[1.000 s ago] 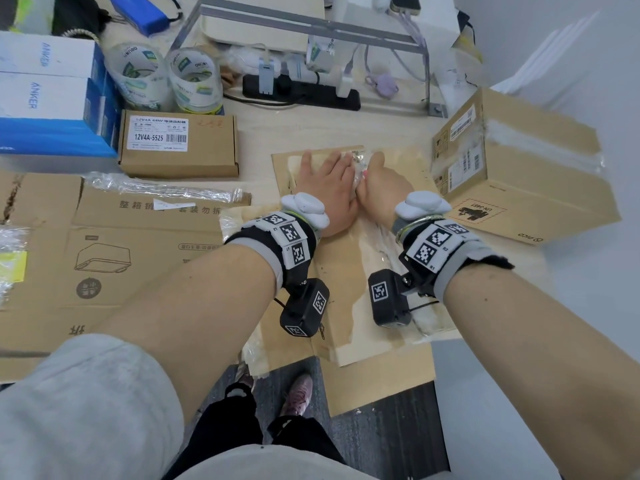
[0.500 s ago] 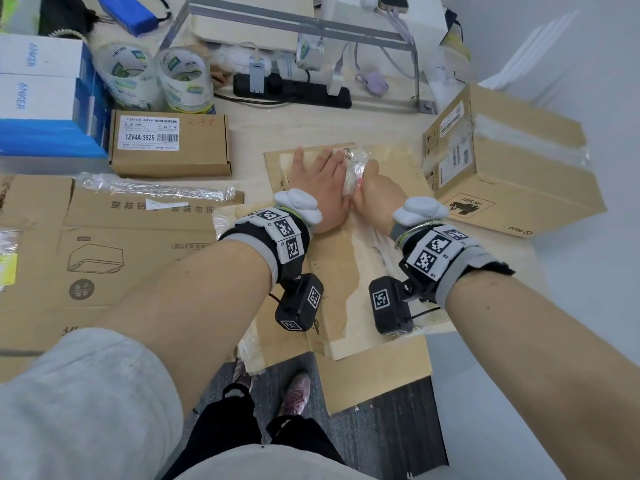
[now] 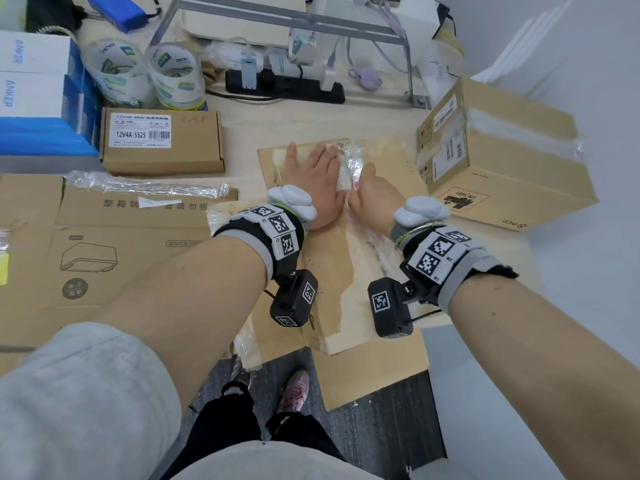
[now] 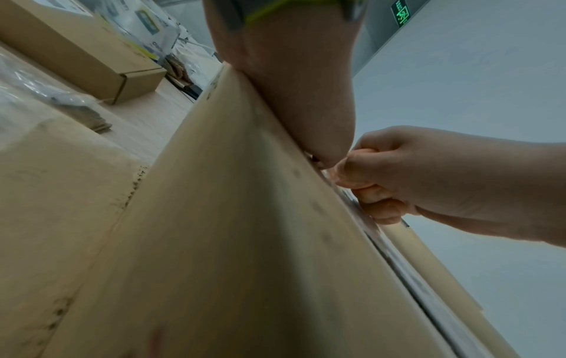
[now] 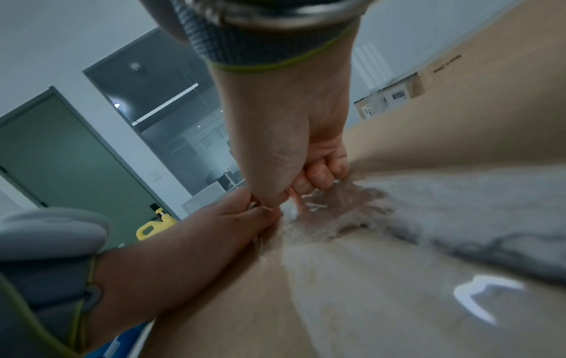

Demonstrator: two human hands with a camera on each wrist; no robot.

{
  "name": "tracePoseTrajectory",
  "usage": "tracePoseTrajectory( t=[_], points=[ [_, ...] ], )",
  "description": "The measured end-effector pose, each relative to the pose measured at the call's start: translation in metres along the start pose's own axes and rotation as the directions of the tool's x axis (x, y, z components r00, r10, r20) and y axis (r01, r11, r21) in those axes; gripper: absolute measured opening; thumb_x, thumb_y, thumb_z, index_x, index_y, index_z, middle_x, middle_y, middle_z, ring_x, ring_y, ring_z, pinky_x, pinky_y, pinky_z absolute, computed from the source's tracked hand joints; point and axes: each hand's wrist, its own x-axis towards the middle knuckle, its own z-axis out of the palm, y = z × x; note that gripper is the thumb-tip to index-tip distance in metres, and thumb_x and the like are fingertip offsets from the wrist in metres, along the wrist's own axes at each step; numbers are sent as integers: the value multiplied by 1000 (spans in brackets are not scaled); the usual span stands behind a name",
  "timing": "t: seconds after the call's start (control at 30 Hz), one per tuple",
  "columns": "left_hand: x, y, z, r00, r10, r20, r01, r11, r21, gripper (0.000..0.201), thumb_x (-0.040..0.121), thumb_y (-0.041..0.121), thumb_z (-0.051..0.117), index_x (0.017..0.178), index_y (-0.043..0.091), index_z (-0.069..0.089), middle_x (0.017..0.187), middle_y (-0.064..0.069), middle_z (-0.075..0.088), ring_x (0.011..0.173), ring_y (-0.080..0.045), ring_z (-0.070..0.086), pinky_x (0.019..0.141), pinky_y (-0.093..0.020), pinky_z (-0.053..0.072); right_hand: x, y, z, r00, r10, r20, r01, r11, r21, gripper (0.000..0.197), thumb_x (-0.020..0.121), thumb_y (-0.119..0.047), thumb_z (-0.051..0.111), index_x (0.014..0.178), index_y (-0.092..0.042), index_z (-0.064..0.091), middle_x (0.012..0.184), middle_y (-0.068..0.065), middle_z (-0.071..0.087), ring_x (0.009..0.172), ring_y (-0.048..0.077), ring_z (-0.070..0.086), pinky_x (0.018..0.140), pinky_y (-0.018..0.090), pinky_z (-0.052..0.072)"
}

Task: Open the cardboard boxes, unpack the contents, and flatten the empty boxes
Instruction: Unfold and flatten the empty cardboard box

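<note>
Now left hand (image 3: 317,178) flat on flattened box (image 3: 349,271) (right hand (image 3: 372,188) pinching tape (image 3: 350,168)).

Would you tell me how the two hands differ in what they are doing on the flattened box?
The left hand lies flat, fingers straight, pressing the flattened box down; the right hand is curled, pinching the clear tape strip. The left hand holds nothing; the right hand grips tape. Both rest side by side on the same cardboard.

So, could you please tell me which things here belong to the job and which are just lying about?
In the job:
- flattened cardboard box
- clear tape strip, pinched by right hand
- left hand, pressing the box
- taped PICO box

Lying about:
- tape rolls
- power strip
- Anker boxes
</note>
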Motion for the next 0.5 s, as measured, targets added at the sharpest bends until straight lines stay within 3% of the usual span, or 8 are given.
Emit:
tracePoseTrajectory(
  t=[0.4,0.43,0.5],
  points=[
    [-1,-1,0,1000,0,-18,-1,999,-33,66,97,48,27,150,10,20,160,-2,14,148,-18,8,116,-57,3,-14,12,-14,1000,-2,-16,5,983,182,24,97,-18,45,111,1,43,87,10,53,78,25,50,63,32,36],
    [-2,-2,0,1000,1,-16,-2,999,-42,66,97,48,27,150,10,20,160,-1,15,148,-18,8,116,-57,3,-13,15,-16,999,7,-48,4,975,222,22,96,-20,46,108,-2,45,88,8,53,78,23,50,61,30,36],
    [-2,-3,1,1000,3,-25,-4,998,-56,65,96,47,28,150,11,21,159,-1,16,147,-18,8,116,-57,3,-9,17,-19,989,24,-149,18,961,274,15,96,-23,48,100,-9,45,85,3,52,75,18,47,55,15,33]
  ],
)
